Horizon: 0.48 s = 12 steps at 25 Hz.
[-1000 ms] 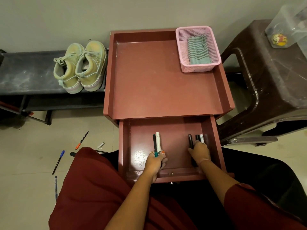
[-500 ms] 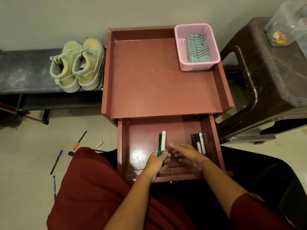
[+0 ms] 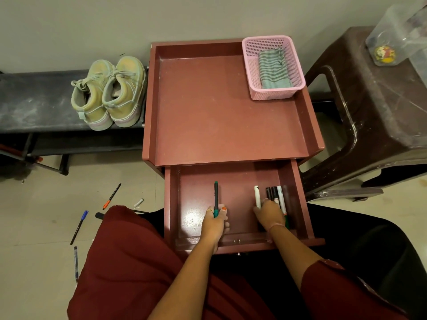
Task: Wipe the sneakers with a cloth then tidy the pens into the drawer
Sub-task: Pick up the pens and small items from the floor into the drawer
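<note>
The open drawer of the reddish-brown table juts toward me. Inside it, my left hand grips a dark green pen that points away from me. My right hand holds a white marker beside a row of several dark pens lying along the drawer's right side. A pair of pale yellow-green sneakers stands on the dark bench at left. The striped grey cloth lies folded in the pink basket on the tabletop's far right corner.
Loose pens lie on the tiled floor at left: an orange-tipped one, a blue-capped one, another by my knee, plus a small white cap. A brown plastic stool with a clear container stands at right.
My right hand took the white marker out of my left hand and carried it right, next to the row of pens. My left hand now holds only the green pen.
</note>
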Available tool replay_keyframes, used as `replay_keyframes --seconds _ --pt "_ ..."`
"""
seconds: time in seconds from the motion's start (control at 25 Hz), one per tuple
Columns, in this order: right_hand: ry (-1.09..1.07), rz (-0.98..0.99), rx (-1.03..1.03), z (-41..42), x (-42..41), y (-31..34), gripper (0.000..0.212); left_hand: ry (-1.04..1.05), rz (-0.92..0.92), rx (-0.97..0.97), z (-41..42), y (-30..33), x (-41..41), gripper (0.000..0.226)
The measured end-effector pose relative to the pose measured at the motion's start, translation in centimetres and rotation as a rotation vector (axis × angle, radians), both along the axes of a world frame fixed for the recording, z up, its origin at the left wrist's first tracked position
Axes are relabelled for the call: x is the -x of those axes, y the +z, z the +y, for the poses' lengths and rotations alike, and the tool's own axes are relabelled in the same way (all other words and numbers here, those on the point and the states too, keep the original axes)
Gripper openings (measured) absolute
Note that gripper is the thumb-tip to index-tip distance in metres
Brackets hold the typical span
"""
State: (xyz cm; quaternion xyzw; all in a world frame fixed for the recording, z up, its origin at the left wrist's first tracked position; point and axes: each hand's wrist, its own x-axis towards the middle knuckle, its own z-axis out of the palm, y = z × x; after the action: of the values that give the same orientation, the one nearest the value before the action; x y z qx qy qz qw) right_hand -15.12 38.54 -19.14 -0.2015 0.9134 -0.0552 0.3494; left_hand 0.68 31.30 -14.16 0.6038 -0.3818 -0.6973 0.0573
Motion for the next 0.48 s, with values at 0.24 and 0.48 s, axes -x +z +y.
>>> replay_keyframes --seconds 0.24,0.48 --pt "-0.047 0.157 -0.082 0.8 0.8 -0.6 0.03 -0.019 -0.052 0.001 -0.1 0.2 0.3 0.017" --pt "-0.182 -0.233 0.251 0.2 0.2 0.5 0.018 -0.09 -0.006 -0.048 -0.2 0.1 0.6 0.01"
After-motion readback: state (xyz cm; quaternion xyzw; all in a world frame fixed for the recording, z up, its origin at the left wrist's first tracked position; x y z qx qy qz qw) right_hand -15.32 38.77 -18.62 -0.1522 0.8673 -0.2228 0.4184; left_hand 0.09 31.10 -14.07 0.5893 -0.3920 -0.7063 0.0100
